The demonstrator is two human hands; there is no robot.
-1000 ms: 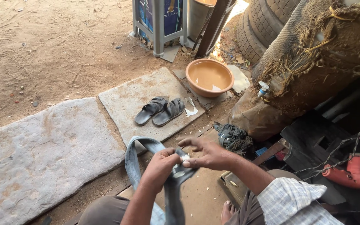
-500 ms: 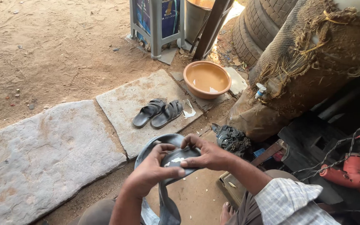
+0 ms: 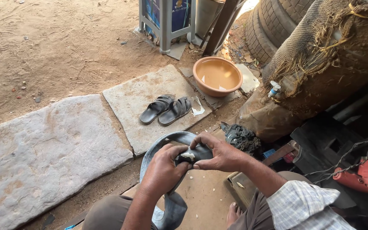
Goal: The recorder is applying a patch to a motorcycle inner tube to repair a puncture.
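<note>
A grey rubber inner tube [image 3: 167, 142] loops up in front of me and hangs down between my knees. My left hand [image 3: 163, 170] grips the tube from below, thumb pressed near a small pale patch [image 3: 188, 156] on the rubber. My right hand [image 3: 219, 153] closes over the same spot from the right, fingers wrapped on the tube. Both hands meet over a brown board on the ground.
A pair of dark sandals [image 3: 166, 109] lies on a stone slab [image 3: 141, 98]. An orange basin of water [image 3: 217, 76] stands behind them. Stacked tyres [image 3: 273, 21], a sacking-covered mound [image 3: 320, 68], a dark rag [image 3: 241, 137] and a red power tool [image 3: 365, 176] are to the right.
The tube's loop was pulled in closer and bunched between both hands; my hands shifted slightly right and now pinch around the pale patch.
</note>
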